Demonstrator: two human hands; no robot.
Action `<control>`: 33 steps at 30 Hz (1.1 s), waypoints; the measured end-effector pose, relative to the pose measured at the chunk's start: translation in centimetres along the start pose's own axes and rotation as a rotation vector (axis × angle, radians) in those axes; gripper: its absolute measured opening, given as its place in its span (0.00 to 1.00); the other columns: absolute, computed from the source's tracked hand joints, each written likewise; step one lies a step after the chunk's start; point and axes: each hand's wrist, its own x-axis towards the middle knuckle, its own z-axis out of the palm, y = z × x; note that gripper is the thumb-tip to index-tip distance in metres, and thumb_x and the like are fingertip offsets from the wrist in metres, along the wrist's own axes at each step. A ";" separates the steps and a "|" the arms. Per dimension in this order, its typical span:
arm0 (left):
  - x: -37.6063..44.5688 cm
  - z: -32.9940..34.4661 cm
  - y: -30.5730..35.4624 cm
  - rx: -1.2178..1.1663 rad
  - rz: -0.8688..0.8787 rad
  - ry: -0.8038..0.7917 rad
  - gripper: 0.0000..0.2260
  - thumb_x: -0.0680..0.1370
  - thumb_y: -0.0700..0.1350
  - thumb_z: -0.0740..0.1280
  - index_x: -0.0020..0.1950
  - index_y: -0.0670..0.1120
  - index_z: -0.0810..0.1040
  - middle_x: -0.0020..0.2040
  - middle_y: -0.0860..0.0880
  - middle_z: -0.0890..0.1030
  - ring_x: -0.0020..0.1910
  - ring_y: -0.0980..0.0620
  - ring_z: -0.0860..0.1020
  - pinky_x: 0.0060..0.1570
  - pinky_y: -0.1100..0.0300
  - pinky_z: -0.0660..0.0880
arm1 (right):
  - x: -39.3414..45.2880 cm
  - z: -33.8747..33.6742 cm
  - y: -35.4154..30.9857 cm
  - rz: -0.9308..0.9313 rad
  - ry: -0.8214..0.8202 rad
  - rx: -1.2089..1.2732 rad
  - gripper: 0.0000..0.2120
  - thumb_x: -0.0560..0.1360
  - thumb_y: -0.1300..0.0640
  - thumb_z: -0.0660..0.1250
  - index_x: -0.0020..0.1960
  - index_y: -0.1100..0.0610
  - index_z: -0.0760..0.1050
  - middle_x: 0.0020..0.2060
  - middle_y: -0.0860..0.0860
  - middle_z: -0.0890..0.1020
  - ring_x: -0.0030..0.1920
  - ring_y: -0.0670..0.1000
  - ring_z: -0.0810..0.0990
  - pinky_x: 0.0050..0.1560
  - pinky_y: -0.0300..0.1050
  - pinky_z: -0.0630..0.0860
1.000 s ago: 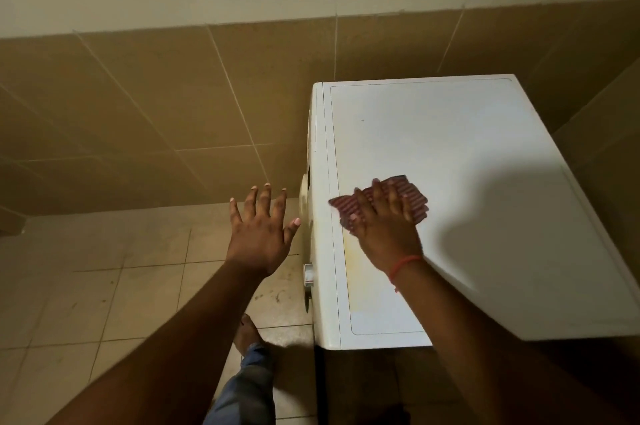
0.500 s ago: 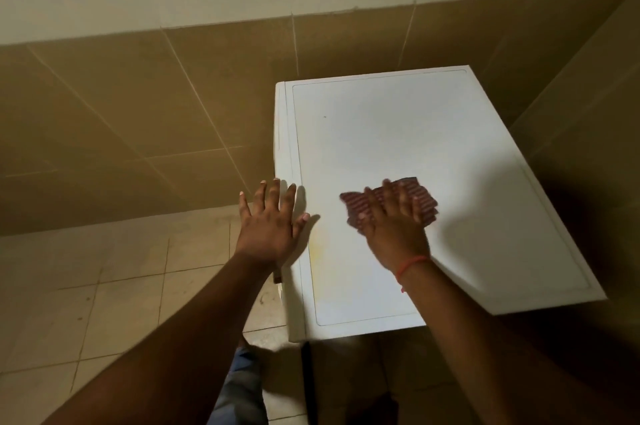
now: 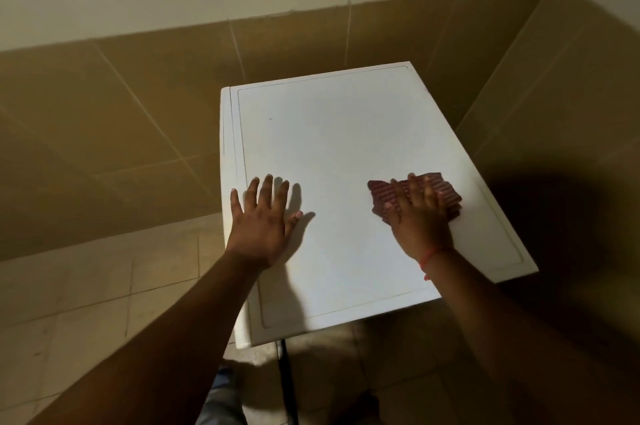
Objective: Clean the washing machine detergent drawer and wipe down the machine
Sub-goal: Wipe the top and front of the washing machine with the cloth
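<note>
The left hand (image 3: 262,220) lies flat, fingers spread and empty, on the white washing machine (image 3: 339,147) top, while the right hand (image 3: 417,216) presses a red cloth (image 3: 384,194) flat near the right edge, apparently without gripping it.

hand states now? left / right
Left hand: open, flat on the washing machine top, holding nothing.
Right hand: open, pressing the red cloth flat, not gripping.

both bare forearms reach forward and down from the bottom of the view. the left hand (image 3: 264,222) lies palm down, fingers (image 3: 267,186) spread and straight, thumb out to the right. the right hand (image 3: 420,220) is also palm down, fingers pressed flat and slightly splayed; a thin red string bracelet (image 3: 430,255) circles its wrist.
</note>
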 end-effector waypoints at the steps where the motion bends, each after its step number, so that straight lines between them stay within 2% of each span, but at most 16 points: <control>1: 0.1 0.1 0.3 0.007 0.003 0.007 0.33 0.80 0.65 0.38 0.80 0.48 0.52 0.80 0.41 0.56 0.79 0.38 0.51 0.74 0.34 0.48 | -0.3 0.1 0.0 -0.070 -0.026 -0.011 0.29 0.79 0.42 0.46 0.76 0.50 0.63 0.76 0.56 0.64 0.75 0.63 0.60 0.73 0.64 0.56; 4: 0.4 0.3 1.2 0.024 0.014 0.015 0.34 0.80 0.64 0.39 0.80 0.47 0.54 0.79 0.41 0.58 0.78 0.37 0.53 0.73 0.33 0.50 | 0.4 -0.1 3.1 -0.277 -0.008 -0.035 0.28 0.81 0.40 0.44 0.75 0.49 0.66 0.75 0.54 0.66 0.76 0.59 0.60 0.75 0.62 0.55; 7: 0.6 0.6 2.2 0.025 0.012 0.005 0.33 0.80 0.64 0.40 0.80 0.48 0.53 0.79 0.41 0.57 0.78 0.38 0.52 0.73 0.33 0.49 | 1.4 -0.5 4.9 0.163 0.048 0.032 0.29 0.79 0.42 0.46 0.75 0.52 0.65 0.74 0.59 0.66 0.74 0.66 0.62 0.72 0.66 0.57; 8: 0.6 0.8 2.5 0.028 0.013 0.006 0.33 0.80 0.64 0.40 0.80 0.48 0.53 0.79 0.41 0.57 0.79 0.38 0.52 0.73 0.33 0.49 | 1.2 -0.6 4.3 0.199 0.020 0.016 0.30 0.78 0.42 0.46 0.76 0.52 0.63 0.75 0.60 0.64 0.74 0.66 0.60 0.72 0.66 0.55; 11: 0.7 1.1 3.1 0.045 0.040 0.005 0.33 0.80 0.64 0.40 0.80 0.48 0.53 0.79 0.41 0.57 0.78 0.38 0.52 0.73 0.33 0.50 | 1.5 0.3 6.2 -0.096 -0.034 -0.032 0.31 0.79 0.39 0.41 0.78 0.48 0.59 0.77 0.56 0.60 0.77 0.62 0.55 0.75 0.63 0.51; 12: 0.7 1.1 3.1 0.054 0.047 0.002 0.33 0.80 0.65 0.39 0.80 0.48 0.53 0.79 0.42 0.57 0.78 0.38 0.52 0.73 0.33 0.50 | 2.2 -0.1 7.4 -0.074 -0.025 -0.033 0.31 0.79 0.38 0.40 0.78 0.48 0.59 0.77 0.55 0.60 0.78 0.61 0.54 0.75 0.63 0.52; 15: 0.7 1.1 2.9 0.062 0.037 0.006 0.33 0.80 0.64 0.40 0.80 0.48 0.54 0.79 0.41 0.58 0.78 0.38 0.53 0.73 0.33 0.51 | 3.6 -0.1 8.4 0.273 -0.033 0.032 0.29 0.80 0.41 0.48 0.78 0.50 0.58 0.76 0.59 0.61 0.76 0.65 0.54 0.74 0.66 0.52; 17: 0.7 1.1 2.4 0.078 0.020 0.006 0.33 0.80 0.64 0.40 0.80 0.49 0.54 0.79 0.42 0.58 0.78 0.39 0.53 0.73 0.33 0.50 | 3.5 0.5 7.2 0.099 -0.039 0.010 0.29 0.79 0.42 0.47 0.78 0.49 0.54 0.76 0.59 0.61 0.77 0.65 0.53 0.74 0.67 0.51; 19: 0.7 1.0 1.9 0.086 0.010 0.010 0.33 0.80 0.65 0.39 0.80 0.49 0.54 0.79 0.42 0.58 0.78 0.39 0.53 0.73 0.33 0.49 | 3.5 0.3 7.4 -0.048 -0.024 0.010 0.31 0.79 0.40 0.40 0.78 0.49 0.58 0.77 0.58 0.60 0.77 0.63 0.55 0.75 0.63 0.51; 22: 0.6 0.5 1.2 0.082 -0.017 0.009 0.34 0.79 0.65 0.38 0.80 0.49 0.53 0.80 0.42 0.57 0.79 0.39 0.52 0.74 0.34 0.49 | 3.4 -0.7 5.5 0.217 0.017 0.045 0.31 0.78 0.40 0.44 0.77 0.50 0.60 0.77 0.59 0.60 0.75 0.65 0.57 0.73 0.64 0.53; 23: 0.6 0.4 0.9 0.077 -0.022 0.008 0.34 0.79 0.65 0.38 0.80 0.49 0.53 0.80 0.42 0.57 0.79 0.39 0.52 0.74 0.34 0.48 | 3.4 -0.3 3.9 0.211 0.005 0.033 0.31 0.78 0.40 0.47 0.78 0.50 0.59 0.77 0.59 0.59 0.75 0.66 0.57 0.72 0.65 0.53; 26: 0.4 0.1 0.1 0.072 -0.025 0.017 0.33 0.79 0.65 0.39 0.80 0.48 0.55 0.79 0.42 0.58 0.78 0.39 0.53 0.73 0.33 0.49 | 3.0 0.2 0.5 -0.168 -0.038 -0.017 0.31 0.77 0.39 0.43 0.78 0.47 0.57 0.78 0.54 0.57 0.78 0.61 0.53 0.75 0.61 0.50; 27: 0.3 -0.1 -0.3 0.075 -0.030 0.012 0.33 0.80 0.64 0.40 0.80 0.48 0.55 0.79 0.41 0.59 0.78 0.38 0.54 0.73 0.33 0.49 | 3.4 0.2 0.1 -0.173 -0.031 -0.021 0.31 0.77 0.39 0.42 0.78 0.46 0.58 0.78 0.54 0.58 0.78 0.59 0.53 0.76 0.60 0.50; 30: 0.0 -0.3 -1.7 0.080 -0.061 0.007 0.33 0.80 0.64 0.41 0.79 0.48 0.56 0.79 0.41 0.60 0.78 0.38 0.55 0.72 0.32 0.50 | 3.6 0.3 -2.2 0.150 0.011 0.036 0.29 0.78 0.42 0.47 0.77 0.49 0.61 0.77 0.56 0.62 0.76 0.62 0.56 0.74 0.63 0.53; 31: -0.2 -0.3 -2.2 0.076 -0.071 0.011 0.33 0.80 0.64 0.42 0.79 0.48 0.56 0.79 0.41 0.60 0.78 0.38 0.55 0.72 0.32 0.50 | 3.4 0.6 -3.9 0.107 0.001 0.030 0.29 0.78 0.42 0.46 0.76 0.49 0.61 0.76 0.57 0.62 0.76 0.63 0.56 0.74 0.63 0.53; 33: -0.5 -0.4 -3.2 0.073 -0.085 0.005 0.33 0.80 0.65 0.40 0.80 0.48 0.54 0.79 0.41 0.58 0.78 0.38 0.53 0.73 0.32 0.48 | 2.7 1.0 -6.7 -0.196 -0.016 -0.009 0.31 0.77 0.41 0.43 0.77 0.48 0.61 0.77 0.55 0.61 0.77 0.61 0.56 0.74 0.62 0.52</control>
